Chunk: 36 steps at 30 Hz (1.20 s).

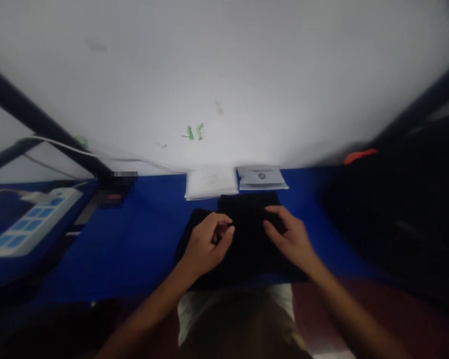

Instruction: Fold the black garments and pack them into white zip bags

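A black folded cloth, seemingly a garment, lies on the blue tabletop in front of me. Over its left part is my left hand, its fingers curled and the thumb tip a small gap from the index finger. My right hand hovers at or just above the right side, thumb and fingers loosely bent and apart. Nothing shows between the fingers of either hand. Whether the fingertips touch the dark fabric is hard to see.
Behind the cloth, a stack of white packets and a grey-white plastic bag lie against the white wall. A power strip with a plug stands at left. A large black mass covers the right side.
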### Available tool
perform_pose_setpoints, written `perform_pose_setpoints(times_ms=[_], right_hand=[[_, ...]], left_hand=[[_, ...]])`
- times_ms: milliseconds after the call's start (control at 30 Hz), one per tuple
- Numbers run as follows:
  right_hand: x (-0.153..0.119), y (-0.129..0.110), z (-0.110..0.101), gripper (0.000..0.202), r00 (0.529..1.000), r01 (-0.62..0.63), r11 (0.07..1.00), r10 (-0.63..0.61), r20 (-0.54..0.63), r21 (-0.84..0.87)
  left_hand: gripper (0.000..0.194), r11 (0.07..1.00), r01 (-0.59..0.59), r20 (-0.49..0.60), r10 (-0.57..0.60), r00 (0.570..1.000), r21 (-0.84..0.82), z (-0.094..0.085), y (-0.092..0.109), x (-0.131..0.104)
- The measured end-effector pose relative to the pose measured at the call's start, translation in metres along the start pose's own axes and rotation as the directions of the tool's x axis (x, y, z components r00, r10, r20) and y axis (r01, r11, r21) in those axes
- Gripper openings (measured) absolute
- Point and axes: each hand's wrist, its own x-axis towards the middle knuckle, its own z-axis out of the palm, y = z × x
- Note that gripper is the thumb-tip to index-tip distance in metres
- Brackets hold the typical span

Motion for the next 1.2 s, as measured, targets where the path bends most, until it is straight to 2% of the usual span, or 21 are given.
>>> perform_pose_setpoints(times_ms=[67,133,200,300,467,567,633,700,733,800,867,933,1033,1067,1100,1200], right_hand=[[-0.007,0.021,-0.02,0.021,0.997,-0.057,0.995,0.052,-0.06,-0.084],[-0.016,0.04,-0.036,0.018,0.992,-0.103,0.985,0.093,-0.081,-0.136],[-0.025,0.058,-0.046,0.018,0.987,-0.138,0.974,0.12,-0.105,-0.181],[-0.036,0.081,-0.05,0.022,0.985,-0.162,0.955,0.142,-0.095,-0.25],[-0.038,0.104,-0.043,0.031,0.991,-0.129,0.919,0.111,-0.07,-0.372],[-0.029,0.092,-0.046,0.038,0.994,-0.071,0.9,0.027,-0.108,-0.429],[-0.018,0.072,-0.052,0.047,0.996,0.056,0.909,-0.083,-0.046,-0.414],[-0.003,0.049,-0.057,0.064,0.976,0.198,0.938,-0.163,0.143,-0.285],[0.006,0.039,-0.059,0.074,0.949,0.246,0.95,-0.197,0.245,-0.194],[0.027,0.025,-0.061,0.086,0.885,0.246,0.968,-0.209,0.416,-0.037],[0.047,0.02,-0.06,0.087,0.816,0.14,0.984,-0.18,0.55,0.114],[0.063,0.023,-0.056,0.077,0.703,-0.061,0.966,-0.137,0.698,0.252],[0.071,0.034,-0.044,0.05,0.483,-0.403,0.863,-0.082,0.872,0.304],[0.068,0.037,-0.038,0.043,0.452,-0.496,0.813,-0.058,0.89,0.305],[0.064,0.039,-0.031,0.039,0.458,-0.573,0.754,-0.032,0.889,0.322],[0.047,0.04,-0.01,0.044,0.557,-0.716,0.55,0.077,0.827,0.43]], left_hand=[[0.01,0.99,0.138,0.086,-0.141,0.986,0.039,0.005,-0.01,0.004],[0.016,0.963,0.252,0.189,-0.265,0.945,0.091,0.014,-0.018,0.008],[0.024,0.943,0.31,0.282,-0.332,0.9,0.12,0.025,-0.022,0.011],[0.04,0.933,0.348,0.359,-0.355,0.863,0.085,0.044,-0.022,0.014],[0.069,0.935,0.351,0.405,-0.343,0.847,0.058,0.069,-0.022,0.02],[0.067,0.945,0.328,0.408,-0.299,0.863,-0.001,0.077,-0.021,0.022],[0.062,0.952,0.279,0.387,-0.212,0.897,-0.126,0.08,-0.017,0.023],[0.058,0.946,0.201,0.337,-0.108,0.935,-0.255,0.082,-0.01,0.023],[0.057,0.939,0.156,0.304,-0.059,0.951,-0.307,0.082,-0.005,0.023],[0.057,0.921,0.06,0.235,0.035,0.971,-0.385,0.079,0.005,0.024],[0.058,0.904,-0.022,0.181,0.109,0.978,-0.427,0.073,0.012,0.026],[0.057,0.905,-0.056,0.143,0.127,0.982,-0.421,0.064,0.015,0.029],[0.05,0.93,0.005,0.093,0.031,0.995,-0.368,0.048,0.011,0.037],[0.049,0.931,0.049,0.083,-0.02,0.996,-0.362,0.043,0.008,0.04],[0.049,0.927,0.094,0.076,-0.071,0.995,-0.364,0.039,0.004,0.044],[0.052,0.911,0.197,0.08,-0.181,0.98,-0.363,0.031,-0.014,0.055]])
